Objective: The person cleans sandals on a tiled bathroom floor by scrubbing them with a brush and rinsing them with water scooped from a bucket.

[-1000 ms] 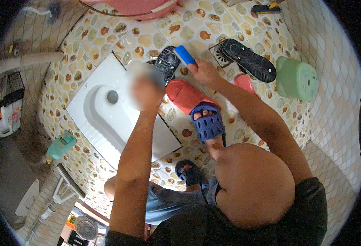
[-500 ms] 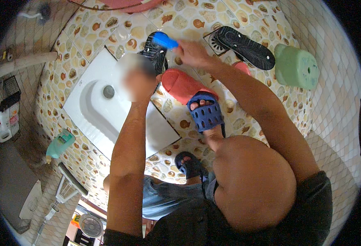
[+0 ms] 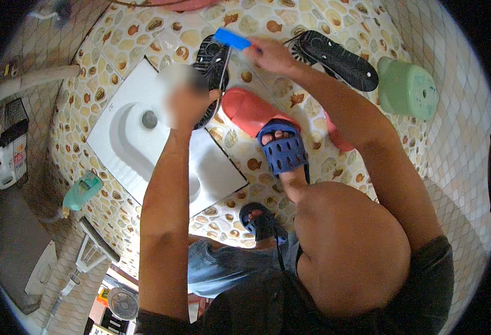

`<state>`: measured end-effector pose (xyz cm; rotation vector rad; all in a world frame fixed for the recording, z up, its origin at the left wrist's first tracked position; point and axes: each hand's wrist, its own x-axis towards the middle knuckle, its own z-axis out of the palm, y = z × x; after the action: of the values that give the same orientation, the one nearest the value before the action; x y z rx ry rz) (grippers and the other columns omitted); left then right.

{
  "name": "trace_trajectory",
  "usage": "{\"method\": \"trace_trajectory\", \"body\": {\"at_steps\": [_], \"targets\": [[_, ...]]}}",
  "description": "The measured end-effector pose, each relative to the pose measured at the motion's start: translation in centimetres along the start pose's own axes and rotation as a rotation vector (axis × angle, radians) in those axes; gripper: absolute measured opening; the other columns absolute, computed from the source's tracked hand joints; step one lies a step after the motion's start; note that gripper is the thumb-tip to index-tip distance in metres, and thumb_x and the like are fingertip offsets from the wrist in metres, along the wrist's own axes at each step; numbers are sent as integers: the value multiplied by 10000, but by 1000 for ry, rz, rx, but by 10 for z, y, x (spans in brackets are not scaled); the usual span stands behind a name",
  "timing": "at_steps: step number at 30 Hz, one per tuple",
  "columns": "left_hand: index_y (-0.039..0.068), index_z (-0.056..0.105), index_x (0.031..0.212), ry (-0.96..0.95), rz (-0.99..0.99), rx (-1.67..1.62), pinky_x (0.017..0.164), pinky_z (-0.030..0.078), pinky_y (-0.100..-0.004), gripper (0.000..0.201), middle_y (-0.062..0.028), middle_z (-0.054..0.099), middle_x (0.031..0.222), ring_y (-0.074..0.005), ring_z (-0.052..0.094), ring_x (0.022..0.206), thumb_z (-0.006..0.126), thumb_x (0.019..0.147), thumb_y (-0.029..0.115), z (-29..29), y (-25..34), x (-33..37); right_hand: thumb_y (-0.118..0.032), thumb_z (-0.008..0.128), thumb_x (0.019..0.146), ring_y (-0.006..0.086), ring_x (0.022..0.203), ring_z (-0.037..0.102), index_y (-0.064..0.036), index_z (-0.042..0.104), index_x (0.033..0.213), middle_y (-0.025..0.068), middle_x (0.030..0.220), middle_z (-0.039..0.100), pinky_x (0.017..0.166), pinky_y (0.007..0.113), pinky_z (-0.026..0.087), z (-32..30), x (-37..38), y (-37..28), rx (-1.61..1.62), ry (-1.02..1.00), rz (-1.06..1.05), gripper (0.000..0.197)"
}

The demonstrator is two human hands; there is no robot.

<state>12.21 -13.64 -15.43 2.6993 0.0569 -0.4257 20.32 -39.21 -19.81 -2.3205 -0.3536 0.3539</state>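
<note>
Jutting from left grip (image 3: 186,100), black sandal (image 3: 214,62), blue brush (image 3: 231,39) in right grip (image 3: 269,54)

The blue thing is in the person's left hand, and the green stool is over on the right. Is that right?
Not quite: the head view shows the blue thing in the person's right hand. The green stool is over on the right.

This was a bathroom: a white squat toilet (image 3: 131,139) was set into the shell-patterned tile floor (image 3: 387,139) at ten o'clock, part of a drain grate (image 3: 298,52) showed at one, and a tiled wall (image 3: 460,167) rose at three. A floor wiper (image 3: 100,239) at eight and a plastic stool (image 3: 407,89) at two also suited a washroom.
</note>
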Motion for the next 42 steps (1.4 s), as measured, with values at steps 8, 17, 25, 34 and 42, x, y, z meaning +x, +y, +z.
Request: {"method": "trace_trajectory", "body": {"at_steps": [8,17,25,34,42], "targets": [[-65,730,925,-269,-338,-309,765,522,-348,719,-185,714,857,-242,689,805,735,628,590,-30,-16,16,-383,531,938,297,767,669,-116,574,1254,146,829,669,697,423,503,-8,3,-57,-54,-245,9,417],[-61,732,895,-217,-327,-489,751,518,-352,746,-169,714,834,-253,685,772,733,602,624,-17,-53,18,-410,546,901,349,735,675,-135,658,1104,181,774,676,694,471,514,23,16,-81,-40,-205,-201,359],[43,691,1015,-399,-398,-986,746,463,-303,521,-41,673,895,-156,596,812,676,793,514,-23,-60,4,-411,523,908,396,838,663,-104,640,1088,195,920,685,740,502,510,-5,38,-39,-76,68,46,375],[8,710,1031,162,-437,-1160,734,471,-249,386,-23,673,877,-97,577,800,657,907,370,3,-73,-46,-341,518,923,393,774,663,-65,592,1079,179,861,684,686,524,512,-1,-12,-12,-437,-253,-21,326],[-23,709,1036,464,-301,-572,731,499,-283,355,-86,706,864,-150,628,776,658,919,308,-1,-90,-42,-343,501,942,410,775,665,-51,586,1077,214,829,671,702,533,522,2,-16,-13,-331,-172,-68,333]]}}
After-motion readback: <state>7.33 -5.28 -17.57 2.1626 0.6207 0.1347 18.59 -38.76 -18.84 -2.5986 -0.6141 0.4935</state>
